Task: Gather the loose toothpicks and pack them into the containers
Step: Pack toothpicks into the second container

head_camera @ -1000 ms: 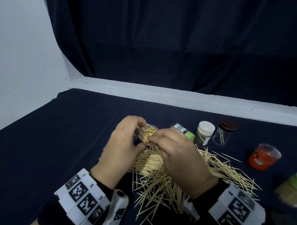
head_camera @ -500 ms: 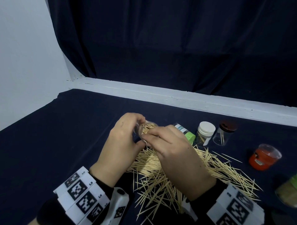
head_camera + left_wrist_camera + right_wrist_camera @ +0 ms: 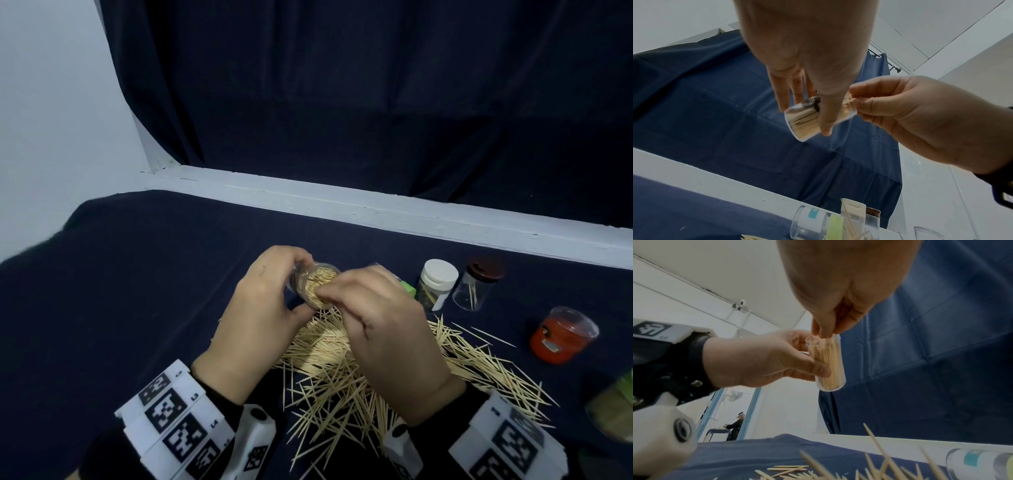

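Note:
My left hand grips a clear container packed with toothpicks and holds it tilted above the pile. Thumb and fingers curl round its wall in the left wrist view, where the container is seen from below. My right hand has its fingertips bunched at the container's open mouth, pinching a few toothpicks whose ends show in the left wrist view beside the right hand. The right wrist view shows the container nearly full. A large pile of loose toothpicks lies on the dark cloth under both hands.
Behind the pile are a clear container on its side with a green lid, a white-capped bottle and a brown-lidded clear jar. A red jar and a green-lidded container sit at the right. A white ledge borders the table.
Both hands and the container shifted slightly left and up. My right fingertips stayed at the container's mouth.

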`<state>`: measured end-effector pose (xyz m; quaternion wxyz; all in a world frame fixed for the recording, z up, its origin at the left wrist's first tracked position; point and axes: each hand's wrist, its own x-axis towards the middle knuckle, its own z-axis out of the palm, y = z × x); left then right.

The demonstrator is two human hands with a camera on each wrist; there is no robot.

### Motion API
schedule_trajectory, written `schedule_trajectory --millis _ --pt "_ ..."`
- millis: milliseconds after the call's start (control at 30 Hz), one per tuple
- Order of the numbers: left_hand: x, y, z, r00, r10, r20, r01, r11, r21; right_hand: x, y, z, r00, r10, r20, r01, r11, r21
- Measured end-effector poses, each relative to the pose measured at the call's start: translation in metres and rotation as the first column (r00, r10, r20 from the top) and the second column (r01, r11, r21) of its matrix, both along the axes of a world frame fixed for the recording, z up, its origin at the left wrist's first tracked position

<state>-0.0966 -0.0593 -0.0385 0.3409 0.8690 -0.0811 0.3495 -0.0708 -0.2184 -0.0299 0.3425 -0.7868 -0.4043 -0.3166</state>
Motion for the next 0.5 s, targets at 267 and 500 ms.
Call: schedule_trajectory --millis 267,500 --pt "0.0 -0.004 0.003 1.0 -0.021 -0.001 0.021 0.998 0.054 0.0 0.003 0.001 0.992 -0.019 0.122 0.028 0.997 -0.074" --pt "0.001 0.0 0.003 1.0 0.013 -0.009 -0.013 0.997 0.076 0.002 -0.002 -0.004 0.988 -0.018 0.153 0.047 0.981 -0.19"
